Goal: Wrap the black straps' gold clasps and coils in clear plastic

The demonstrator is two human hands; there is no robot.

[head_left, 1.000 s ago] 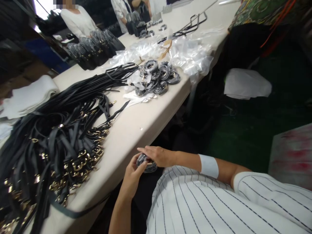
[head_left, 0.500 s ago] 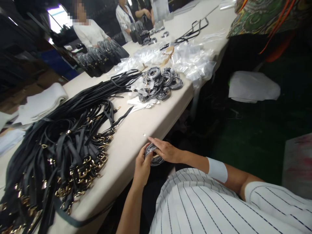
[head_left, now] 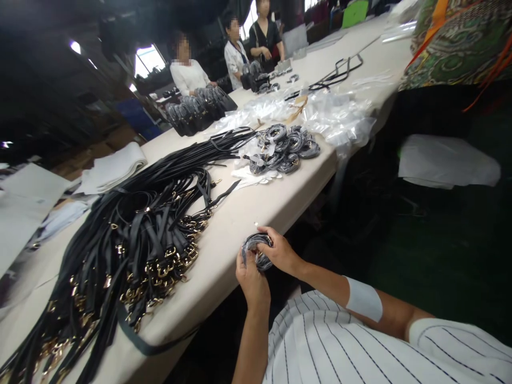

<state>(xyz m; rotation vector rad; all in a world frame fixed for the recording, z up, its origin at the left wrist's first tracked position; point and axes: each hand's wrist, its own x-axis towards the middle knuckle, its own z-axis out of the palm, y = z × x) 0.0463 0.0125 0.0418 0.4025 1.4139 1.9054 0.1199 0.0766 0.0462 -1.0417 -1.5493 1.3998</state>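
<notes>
A coiled black strap (head_left: 251, 241) in clear plastic wrap is held in front of me at the table's near edge. My left hand (head_left: 253, 280) grips it from below, with the thumb pressed on the inside of the ring. On the coil's right side, my right hand (head_left: 282, 252) is closed around it, fingers curled over the top and into the middle. Similar wrapped strap coils (head_left: 278, 146) lie piled farther up the table. To the left spreads a big heap of loose black straps (head_left: 160, 229) with gold-coloured buckles and clips.
Clear plastic bags (head_left: 336, 117) lie behind the coils on the pale table (head_left: 240, 224). Folded white sheets (head_left: 114, 168) are at the left edge. Three people stand at the far side by black bags (head_left: 200, 109). Someone in patterned cloth (head_left: 452, 48) is at right.
My view has shifted, so the table sits farther right and lower. Both hands still hold the coil; its ring now shows more fully, and my right fingers have curled over its edge.
</notes>
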